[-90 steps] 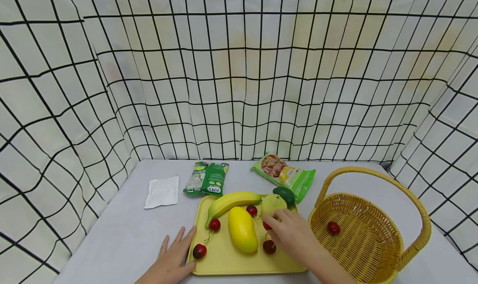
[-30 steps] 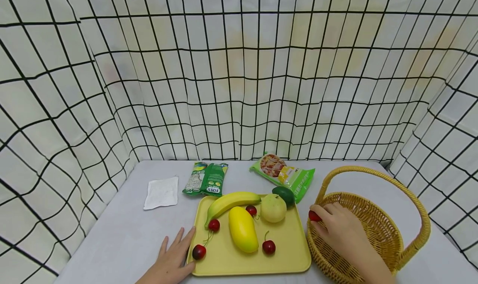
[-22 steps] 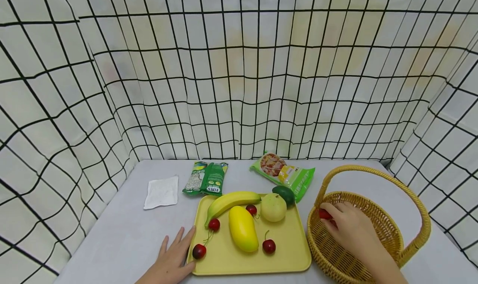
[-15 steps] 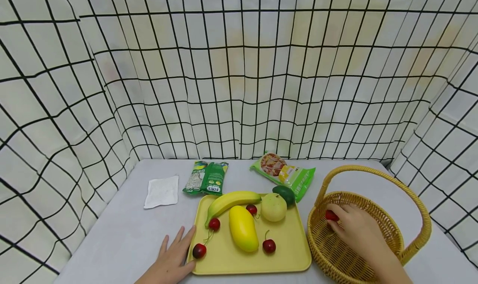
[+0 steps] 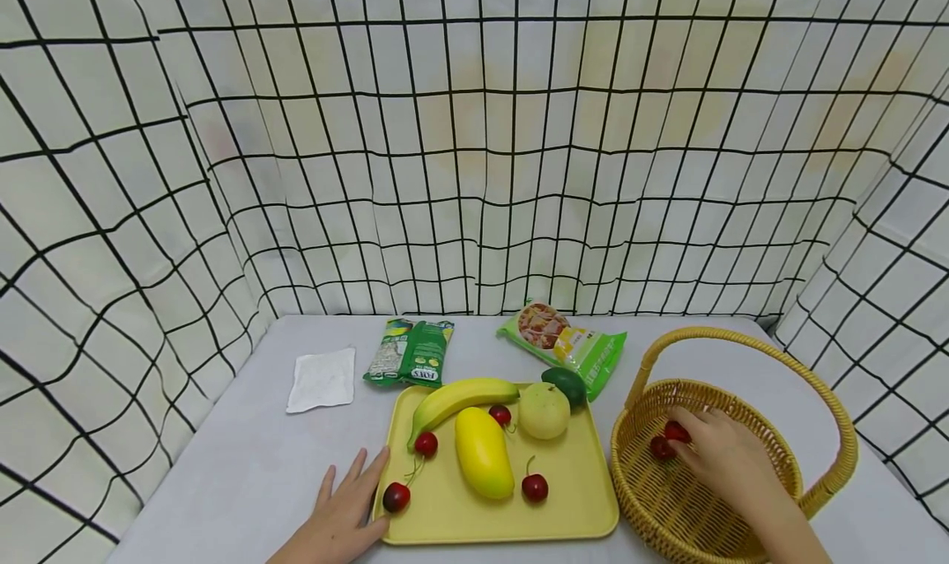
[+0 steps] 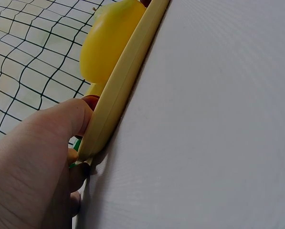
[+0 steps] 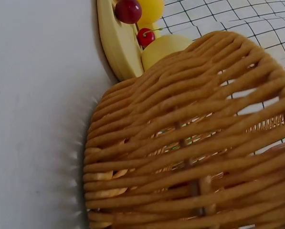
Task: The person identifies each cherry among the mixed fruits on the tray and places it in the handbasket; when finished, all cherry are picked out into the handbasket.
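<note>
The right hand [image 5: 722,459] is reaching into the basket [image 5: 628,498], its grip narrowed to a pinch on a held cherry [image 5: 676,433]. A second cherry [image 5: 662,448] is lying on the basket floor just beside it. In the right wrist view the woven wall is hiding the fingers.

The left hand [image 5: 337,508] is resting at the tray [image 5: 460,524], its grip spread wide, thumb touching the left rim, holding nothing up. The tray is carrying a banana [image 5: 461,398] along the far side, a mango [image 5: 484,453] in the middle, a pear [image 5: 544,412], an avocado [image 5: 566,386] at the far right corner, and four more cherries [image 5: 535,489].

Beyond the tray, two packets [image 5: 426,352] and a white pad [image 5: 322,380] are lying on the surface [image 5: 237,482].
</note>
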Demonstrator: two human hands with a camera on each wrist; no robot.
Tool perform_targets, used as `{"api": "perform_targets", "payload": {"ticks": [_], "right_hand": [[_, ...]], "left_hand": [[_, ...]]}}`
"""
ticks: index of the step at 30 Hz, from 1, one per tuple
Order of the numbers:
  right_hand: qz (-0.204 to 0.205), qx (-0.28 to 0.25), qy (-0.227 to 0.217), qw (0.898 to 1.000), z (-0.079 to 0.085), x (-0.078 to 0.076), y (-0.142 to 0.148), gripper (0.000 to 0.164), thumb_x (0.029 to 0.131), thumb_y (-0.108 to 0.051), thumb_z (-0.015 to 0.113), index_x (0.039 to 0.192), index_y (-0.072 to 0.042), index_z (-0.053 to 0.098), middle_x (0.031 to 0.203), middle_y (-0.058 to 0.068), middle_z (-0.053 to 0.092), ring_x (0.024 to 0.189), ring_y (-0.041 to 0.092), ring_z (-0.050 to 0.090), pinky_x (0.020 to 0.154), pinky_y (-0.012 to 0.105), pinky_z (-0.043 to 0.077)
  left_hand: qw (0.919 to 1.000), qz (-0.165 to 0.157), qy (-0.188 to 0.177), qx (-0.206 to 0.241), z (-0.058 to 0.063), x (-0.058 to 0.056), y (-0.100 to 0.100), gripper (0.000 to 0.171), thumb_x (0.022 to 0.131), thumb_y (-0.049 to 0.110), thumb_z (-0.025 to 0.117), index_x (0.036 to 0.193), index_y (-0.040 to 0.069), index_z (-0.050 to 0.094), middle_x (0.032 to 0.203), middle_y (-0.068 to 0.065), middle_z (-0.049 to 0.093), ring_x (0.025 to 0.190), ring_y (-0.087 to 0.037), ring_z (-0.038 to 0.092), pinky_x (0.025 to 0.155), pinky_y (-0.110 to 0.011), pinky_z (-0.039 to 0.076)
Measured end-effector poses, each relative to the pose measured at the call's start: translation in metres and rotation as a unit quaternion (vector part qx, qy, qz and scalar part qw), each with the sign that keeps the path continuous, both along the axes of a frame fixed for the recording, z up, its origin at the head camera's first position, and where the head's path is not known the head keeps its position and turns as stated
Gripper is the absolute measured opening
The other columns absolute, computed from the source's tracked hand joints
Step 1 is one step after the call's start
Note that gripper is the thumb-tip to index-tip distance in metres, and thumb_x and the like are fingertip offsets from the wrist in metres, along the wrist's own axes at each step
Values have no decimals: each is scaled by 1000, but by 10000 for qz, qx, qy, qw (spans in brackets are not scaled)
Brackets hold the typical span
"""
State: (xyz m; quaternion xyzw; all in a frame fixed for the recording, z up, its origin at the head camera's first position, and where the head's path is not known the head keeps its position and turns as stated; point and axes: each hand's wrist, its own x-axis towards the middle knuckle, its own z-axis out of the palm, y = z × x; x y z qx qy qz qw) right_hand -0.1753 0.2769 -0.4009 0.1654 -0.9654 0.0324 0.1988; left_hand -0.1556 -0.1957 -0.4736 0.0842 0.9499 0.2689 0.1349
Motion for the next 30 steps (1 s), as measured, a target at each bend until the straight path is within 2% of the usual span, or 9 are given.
{"api": "perform_targets", "payload": {"ticks": [7, 14, 23, 30], "right_hand": [[-123, -39, -314, 9994, -8, -3, 8, 37, 71, -21, 78, 103, -10, 64, 73, 0, 63, 58, 15, 53, 42, 26, 38], [-367, -58, -791, 9962, -14, -7, 12, 30, 75, -22, 74, 100, -10, 64, 67, -3, 59, 53, 12, 47, 39, 26, 33], [-411, -97, -800, 9959, -21, -8, 15, 21, 76, -21, 72, 91, -12, 60, 58, -6, 50, 49, 12, 41, 38, 26, 30], [-511, -237, -1074, 9926, -25, -8, 15, 12, 79, -17, 67, 84, -15, 57, 56, -7, 44, 47, 12, 37, 37, 27, 29]], "left_hand": [[10000, 16, -34, 15, 0, -1, 0, 84, 76, 33, 60, 145, 3, 23, 146, -15, 28, 136, -40, 8, 99, -64, -10], [10000, -16, 10, 31, 0, -1, 0, 83, 76, 34, 60, 145, 3, 23, 146, -15, 28, 136, -40, 9, 99, -64, -10], [10000, -31, 42, 53, 0, 0, -1, 83, 76, 33, 60, 144, 2, 23, 146, -16, 29, 136, -40, 10, 100, -63, -8], [10000, -26, 19, 51, 0, 0, 0, 84, 76, 33, 60, 145, 3, 23, 146, -15, 28, 136, -39, 9, 100, -63, -9]]}}
